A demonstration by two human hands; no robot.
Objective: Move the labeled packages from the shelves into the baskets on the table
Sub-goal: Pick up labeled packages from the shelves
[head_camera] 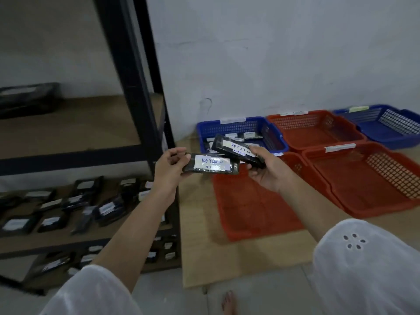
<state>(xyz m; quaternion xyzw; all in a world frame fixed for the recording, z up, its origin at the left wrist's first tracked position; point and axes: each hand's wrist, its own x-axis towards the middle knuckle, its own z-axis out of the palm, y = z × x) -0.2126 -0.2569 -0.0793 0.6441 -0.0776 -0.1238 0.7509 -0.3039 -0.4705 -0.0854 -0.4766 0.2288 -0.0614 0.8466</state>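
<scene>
Head view. L hand (pixel 169 169) grips the front pkg (pixel 212 165) by its 9 o'clock end, thumb on top, fingers curled under. The pkg has black wrap and a white label reading "RETURN". R hand (pixel 269 171) clasps the rear pkg (pixel 236 147) at its 4 o'clock end. It has the same wrap and label, and its free end tilts toward 10 o'clock. The pkgs overlap in view; can't tell if they touch.

Both are held in the air between the near blue basket (pixel 234 127) and the front red basket (pixel 250 212). The near blue basket, at 12 o'clock from the hands, has several labelled pkgs inside. The back red basket (pixel 316 133) is at 2 o'clock, the side red basket (pixel 363 178) at 3 o'clock, and the far blue basket (pixel 375 133) is past both. All sit on a tan board (pixel 200 246).

The black rack (pixel 136 87) is at 9–10 o'clock. Its lower levels carry many shelf pkgs (pixel 68 208), blurred. One dark pkg (pixel 29 98) lies on the upper level. L sleeve (pixel 91 292) and R sleeve (pixel 363 258) are white. A bare foot (pixel 229 301) is at 6 o'clock.
</scene>
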